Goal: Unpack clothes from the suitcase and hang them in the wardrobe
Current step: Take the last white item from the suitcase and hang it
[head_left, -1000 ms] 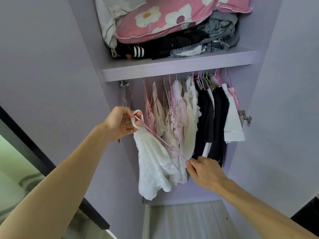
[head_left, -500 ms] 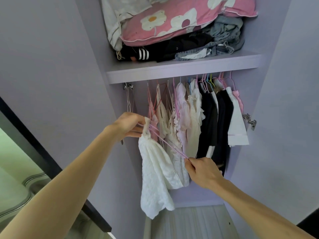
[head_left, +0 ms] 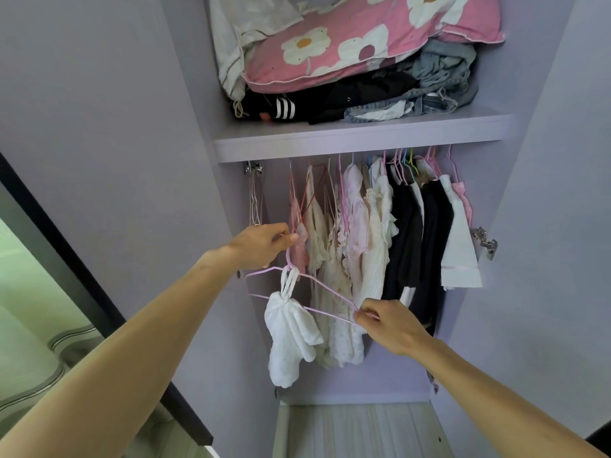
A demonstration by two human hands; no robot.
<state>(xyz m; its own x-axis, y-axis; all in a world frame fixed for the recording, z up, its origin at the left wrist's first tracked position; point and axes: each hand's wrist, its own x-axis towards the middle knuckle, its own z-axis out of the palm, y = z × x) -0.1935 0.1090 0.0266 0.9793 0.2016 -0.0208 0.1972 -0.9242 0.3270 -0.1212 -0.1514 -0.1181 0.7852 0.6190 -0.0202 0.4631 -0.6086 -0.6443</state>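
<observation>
Two hands, one hanger, one white top on it. The left hand [head_left: 261, 242] had thumb and fingers curled in, pinching the hook of the pale pink wire hanger [head_left: 334, 294]. The right hand [head_left: 390, 325] pinched the hanger's right corner between thumb and fingertips, the other fingers curled under. The hands were well apart, one at each end, with the hanger tilted down toward the right hand.

The white top [head_left: 287, 335] hung bunched by its straps, looped at the hanger's neck just below the left hand, its body dangling under the bottom bar. It was held in front of the open wardrobe [head_left: 380, 385], low on the left of the hanging space, with the hook not on the rail.

A row of hung clothes sat under the one shelf [head_left: 363, 140]: pale pink and cream pieces [head_left: 347, 242] left and middle, black pieces [head_left: 410, 233] to the right, and one white piece [head_left: 459, 256] near the far right. They were packed too tight to count. The bare wire hangers [head_left: 255, 200] at the far left were also too unclear to count.

On the shelf were one pink floral pillow [head_left: 363, 38], a black pile [head_left: 347, 97] and a denim pile [head_left: 436, 81]. One metal hinge [head_left: 484, 242] was on the right wall
</observation>
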